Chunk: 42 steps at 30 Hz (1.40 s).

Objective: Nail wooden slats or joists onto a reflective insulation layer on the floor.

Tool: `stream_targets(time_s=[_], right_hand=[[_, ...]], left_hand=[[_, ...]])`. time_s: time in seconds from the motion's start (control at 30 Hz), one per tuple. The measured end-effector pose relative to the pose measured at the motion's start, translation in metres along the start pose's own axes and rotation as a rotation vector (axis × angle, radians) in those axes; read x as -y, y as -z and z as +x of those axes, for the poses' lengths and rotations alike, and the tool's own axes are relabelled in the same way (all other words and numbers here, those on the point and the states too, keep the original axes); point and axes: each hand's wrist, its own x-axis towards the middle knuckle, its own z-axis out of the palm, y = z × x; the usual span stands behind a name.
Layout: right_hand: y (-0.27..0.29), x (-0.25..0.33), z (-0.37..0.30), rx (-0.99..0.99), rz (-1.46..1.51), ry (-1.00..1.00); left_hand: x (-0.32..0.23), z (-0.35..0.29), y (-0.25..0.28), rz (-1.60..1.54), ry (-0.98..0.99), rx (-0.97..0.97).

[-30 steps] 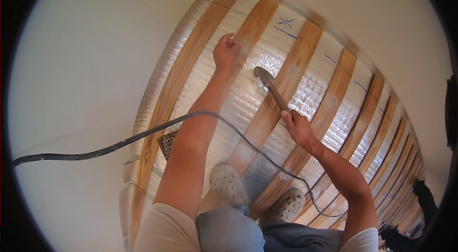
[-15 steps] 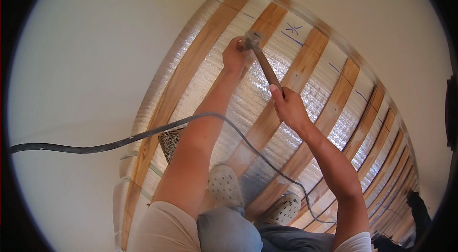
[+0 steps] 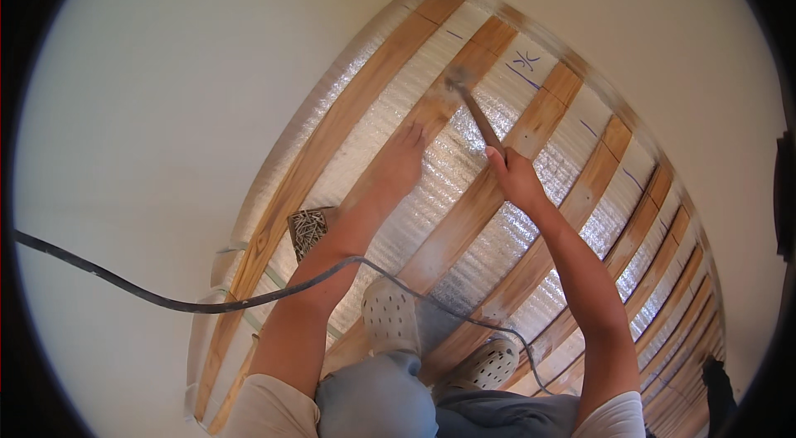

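My right hand [image 3: 520, 179] is wrapped round the lower end of a hammer [image 3: 479, 119] with a dark handle. The hammer's head is blurred by motion and appears over the second wooden batten [image 3: 487, 43] from the left. Whether it touches the wood, or a nail under it, I cannot make out. Lower on that same batten is my left hand [image 3: 402, 163], slightly blurred, its fingers stretched along the wood with nothing visible in them. Beside my left forearm, a small open box of nails [image 3: 308, 232] rests on the floor between battens.
A black cable [image 3: 249, 302] crosses my left arm and runs down near my pale clogs [image 3: 388, 314]. Parallel battens lie over silvery foil sheeting [image 3: 454, 158], which carries blue pen marks. A pale wall [image 3: 157, 123] borders the floor. Something dark [image 3: 720, 388] sits at the far right.
My left hand has come away from the hammer's head and moved back down the batten. The hammer is lower in its swing, still in my right hand. The cable has sagged on the left.
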Motion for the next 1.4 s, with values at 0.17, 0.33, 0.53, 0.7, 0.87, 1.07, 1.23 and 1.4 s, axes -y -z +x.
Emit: stream_targets(time_s=[0.17,0.33,0.53,0.7,0.87,1.07,1.23,1.4], right_hand=[[0.012,0.045,0.001,0.034,0.158,-0.012],[0.015,0.031,0.017,-0.125,0.418,0.734],[0.003,0.001,0.020,0.219,-0.190,-0.068],[0.019,0.055,0.006,0.026,0.050,0.593],[0.000,-0.056,0.016,-0.173,0.022,0.513],[0.018,0.043,0.004,-0.048,0.372,0.390],[0.018,-0.045,0.016,-0.149,0.147,0.587],[-0.001,0.011,0.024,0.126,0.054,0.006]], left_hand=[[0.010,0.015,0.020,0.074,-0.042,0.433],[0.016,0.020,0.023,0.043,-0.039,0.421],[0.012,0.014,0.005,0.090,-0.019,0.426],[0.009,0.013,0.008,0.145,0.020,0.359],[0.002,0.021,0.004,0.175,-0.040,0.409],[0.018,0.006,0.010,0.092,-0.022,0.438],[0.010,0.020,0.002,0.054,-0.067,0.329],[0.032,0.006,0.005,0.088,-0.049,0.399]])
